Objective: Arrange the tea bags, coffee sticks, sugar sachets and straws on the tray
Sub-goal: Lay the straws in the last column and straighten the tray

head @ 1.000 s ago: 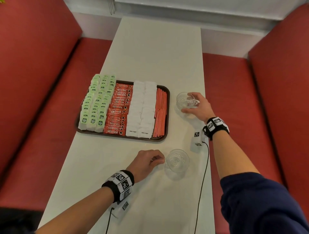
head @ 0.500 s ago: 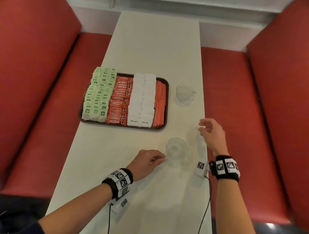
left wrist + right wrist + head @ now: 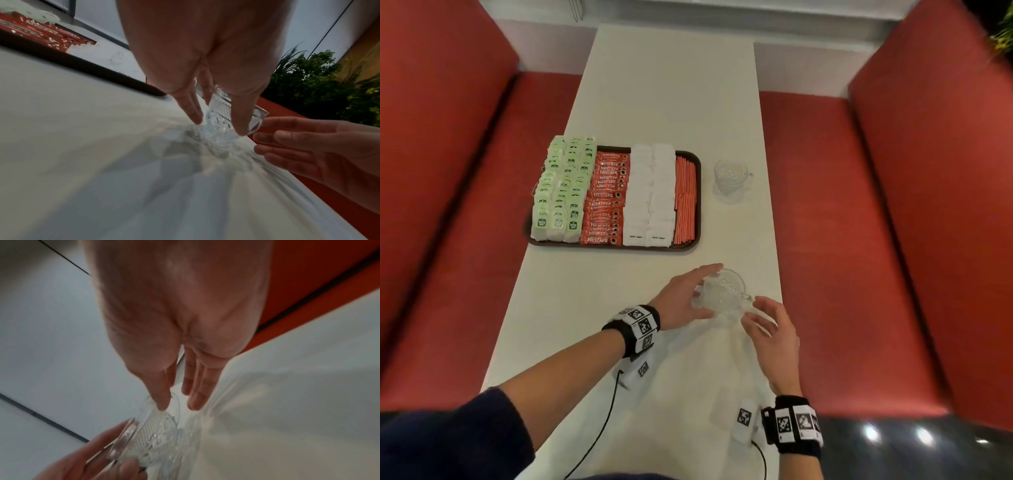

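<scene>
Near the front edge of the tabletop (image 3: pixel 654 85), a cut-glass cup (image 3: pixel 724 291) is bracketed by both hands. The left hand (image 3: pixel 685 296) is laid against the cup's left wall with fingers nearly straight; whether it truly grasps cannot be told. The right hand (image 3: pixel 774 330) is spread and released, its fingertips just beside the cup's handle, holding nothing. On the tray (image 3: pixel 697 192), well apart from the cup, the task's goods are already ranked in columns: tea bags (image 3: pixel 561 192), coffee sticks (image 3: pixel 606 198), sugar sachets (image 3: pixel 650 195), straws (image 3: pixel 685 198). A second glass cup (image 3: pixel 731 176) stands just right of the tray.

Judgement: arranging appears done; the cup is being positioned. The cup is best steadied low on its wall, taken by the handle with the right hand, and slid, not lifted, since cut glass is slick and the tabletop edge is near.

Against the frame half a second earlier: the right hand, then raised and well off to the right, has been brought in to the handle; the left hand, then curled at the cup's left, has been opened along the wall. Tray contents are unchanged.
</scene>
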Tool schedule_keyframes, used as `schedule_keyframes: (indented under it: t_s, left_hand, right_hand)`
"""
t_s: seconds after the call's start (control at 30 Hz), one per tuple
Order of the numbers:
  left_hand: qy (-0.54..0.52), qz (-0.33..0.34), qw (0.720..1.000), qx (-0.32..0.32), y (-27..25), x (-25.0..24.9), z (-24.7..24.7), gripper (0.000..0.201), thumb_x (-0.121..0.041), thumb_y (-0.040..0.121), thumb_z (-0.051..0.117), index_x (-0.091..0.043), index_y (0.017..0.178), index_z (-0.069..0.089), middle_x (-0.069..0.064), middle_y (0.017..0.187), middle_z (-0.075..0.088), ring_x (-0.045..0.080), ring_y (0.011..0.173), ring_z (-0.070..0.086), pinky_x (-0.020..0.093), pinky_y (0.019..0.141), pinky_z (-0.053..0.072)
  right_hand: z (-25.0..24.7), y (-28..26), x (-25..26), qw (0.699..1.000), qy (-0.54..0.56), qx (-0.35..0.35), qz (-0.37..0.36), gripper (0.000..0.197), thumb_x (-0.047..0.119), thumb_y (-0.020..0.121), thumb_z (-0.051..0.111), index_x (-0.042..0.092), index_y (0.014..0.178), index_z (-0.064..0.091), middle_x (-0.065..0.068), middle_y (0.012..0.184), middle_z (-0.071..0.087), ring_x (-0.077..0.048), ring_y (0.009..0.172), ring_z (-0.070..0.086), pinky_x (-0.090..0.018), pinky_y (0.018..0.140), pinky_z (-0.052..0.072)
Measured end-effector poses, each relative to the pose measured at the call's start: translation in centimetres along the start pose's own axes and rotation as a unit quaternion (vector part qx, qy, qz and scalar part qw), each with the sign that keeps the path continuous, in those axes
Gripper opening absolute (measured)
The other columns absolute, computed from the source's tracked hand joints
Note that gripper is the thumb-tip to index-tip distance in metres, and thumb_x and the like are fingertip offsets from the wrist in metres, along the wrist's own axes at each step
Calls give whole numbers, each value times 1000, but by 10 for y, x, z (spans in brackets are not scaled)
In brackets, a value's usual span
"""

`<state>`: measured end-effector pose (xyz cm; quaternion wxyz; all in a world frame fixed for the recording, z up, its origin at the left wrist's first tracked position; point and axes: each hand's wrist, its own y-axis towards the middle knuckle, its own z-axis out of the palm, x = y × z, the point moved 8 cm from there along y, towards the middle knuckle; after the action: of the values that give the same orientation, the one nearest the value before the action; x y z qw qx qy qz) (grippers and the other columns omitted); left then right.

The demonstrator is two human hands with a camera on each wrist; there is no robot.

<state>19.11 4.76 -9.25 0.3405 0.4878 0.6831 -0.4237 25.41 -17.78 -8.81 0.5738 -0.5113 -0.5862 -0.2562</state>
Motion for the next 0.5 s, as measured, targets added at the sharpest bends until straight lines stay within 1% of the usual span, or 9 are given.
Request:
schedule_keyframes:
  t_s: [0.07, 0.13, 0.17, 0.23, 0.3, 0.37, 0.43, 0.5]
  left_hand:
    - [-34, -5, 999, -12, 8, -1, 3, 94, -18, 78, 97, -39, 156, 49, -12, 146, 62, 13, 123, 66, 30, 101, 59]
    - [-53, -8, 998, -29, 12, -2, 8, 91, -15, 76, 98, -37, 152, 53, -10, 141, 65, 14, 118, 69, 31, 98, 61]
    - [-64, -11, 997, -38, 13, -1, 10, 89, -12, 75, 97, -36, 150, 55, -8, 139, 65, 14, 117, 70, 32, 97, 62]
    - [-80, -21, 995, -60, 15, 1, 9, 82, -6, 78, 94, -30, 148, 57, -5, 136, 65, 16, 115, 70, 30, 95, 62]
    - [-78, -29, 993, -84, 19, 1, 6, 66, -1, 85, 86, -22, 142, 61, -4, 130, 66, 15, 112, 70, 25, 93, 62]
    - [-72, -34, 991, -103, 24, 0, -2, 51, 2, 90, 78, -20, 134, 64, -5, 124, 68, 12, 110, 71, 20, 90, 60]
    - [-82, -36, 990, -112, 30, 0, -8, 46, 6, 93, 71, -19, 131, 65, -3, 122, 70, 12, 111, 72, 21, 91, 60]
    - [-83, -35, 990, -113, 37, -1, -12, 49, 8, 96, 65, -20, 136, 65, -2, 123, 72, 11, 116, 70, 20, 95, 59]
  right_hand:
    - [3, 1, -2, 999, 31, -29, 9, 51, 3, 88, 88, 26, 125, 62, 2, 127, 75, -12, 111, 77, -30, 93, 63]
    - [13, 2, -7, 998, 46, -38, 20, 65, 5, 78, 97, 27, 123, 56, -4, 126, 74, -13, 114, 76, -32, 96, 63]
    - [20, 4, -8, 998, 38, -38, 19, 73, 8, 73, 101, 29, 125, 54, -3, 129, 71, -12, 116, 74, -33, 97, 63]
    - [30, 10, -5, 998, 15, -55, 6, 88, 17, 65, 107, 34, 130, 50, 2, 134, 65, -12, 118, 71, -32, 96, 63]
    - [35, 22, 3, 997, 11, -75, -18, 98, 21, 64, 108, 33, 137, 45, 11, 138, 60, -10, 119, 69, -29, 94, 62]
    - [40, 36, 9, 997, 17, -76, -30, 101, 18, 65, 107, 31, 142, 43, 18, 141, 56, -7, 121, 67, -25, 94, 61]
    - [45, 52, 12, 997, 15, -72, -34, 102, 16, 66, 106, 32, 149, 47, 17, 144, 54, -3, 122, 66, -23, 94, 61]
    - [50, 67, 16, 996, -6, -72, -48, 101, 18, 67, 106, 34, 151, 51, 12, 144, 48, 1, 119, 65, -20, 91, 61]
